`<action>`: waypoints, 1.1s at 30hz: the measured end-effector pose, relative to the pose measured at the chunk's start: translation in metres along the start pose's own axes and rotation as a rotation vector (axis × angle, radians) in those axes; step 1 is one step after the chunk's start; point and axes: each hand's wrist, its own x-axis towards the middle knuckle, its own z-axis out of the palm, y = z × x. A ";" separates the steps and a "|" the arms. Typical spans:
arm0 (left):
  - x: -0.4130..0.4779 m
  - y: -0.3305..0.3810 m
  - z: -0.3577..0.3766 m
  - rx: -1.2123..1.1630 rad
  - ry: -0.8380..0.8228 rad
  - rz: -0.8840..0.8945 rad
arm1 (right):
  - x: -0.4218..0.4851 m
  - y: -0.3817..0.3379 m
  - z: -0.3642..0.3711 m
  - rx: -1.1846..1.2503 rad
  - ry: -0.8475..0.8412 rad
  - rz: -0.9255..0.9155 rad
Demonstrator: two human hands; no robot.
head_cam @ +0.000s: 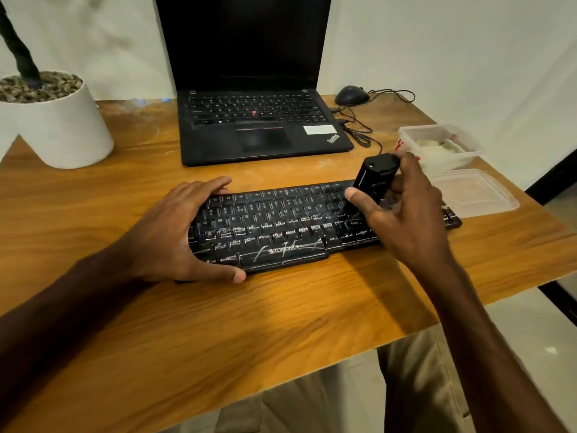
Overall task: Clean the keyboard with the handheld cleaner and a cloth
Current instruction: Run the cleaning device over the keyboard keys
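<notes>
A black keyboard (281, 226) with worn white marks lies across the middle of the wooden table (281, 307). My left hand (175, 232) grips its left end, fingers over the far edge and thumb at the near edge. My right hand (402, 214) holds a black handheld cleaner (373, 175) upright, its lower end down on the keys at the right part of the keyboard. My right hand hides the keyboard's right section. No cloth is in view.
An open black laptop (259, 120) stands behind the keyboard. A white plant pot (59, 126) sits at the back left. At the right are a black mouse (351, 95) with its cable, a clear plastic container (440, 145) and its lid (474, 192).
</notes>
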 end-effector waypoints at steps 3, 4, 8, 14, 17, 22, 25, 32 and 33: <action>0.001 -0.001 0.001 -0.027 0.007 -0.001 | 0.006 0.001 -0.006 0.100 -0.032 0.044; 0.001 0.000 0.001 -0.046 0.009 -0.003 | 0.010 0.003 -0.011 0.111 -0.003 0.059; 0.000 -0.002 0.004 -0.134 0.018 -0.005 | 0.013 0.007 -0.014 -0.012 0.066 0.066; -0.001 -0.005 0.007 -0.167 0.023 0.002 | -0.005 -0.019 0.023 0.022 -0.040 -0.009; 0.000 -0.006 0.007 -0.169 0.025 0.008 | -0.001 -0.017 0.008 0.172 -0.033 0.054; 0.000 -0.007 0.007 -0.174 0.022 0.011 | 0.001 -0.005 -0.004 -0.034 0.075 0.053; 0.001 -0.009 0.008 -0.171 0.028 0.016 | -0.008 -0.019 0.017 -0.131 0.018 0.022; 0.001 -0.008 0.008 -0.159 0.029 0.009 | -0.008 -0.034 0.025 0.190 -0.064 0.021; 0.001 -0.008 0.008 -0.155 0.028 0.010 | -0.005 -0.028 0.017 0.173 -0.025 0.031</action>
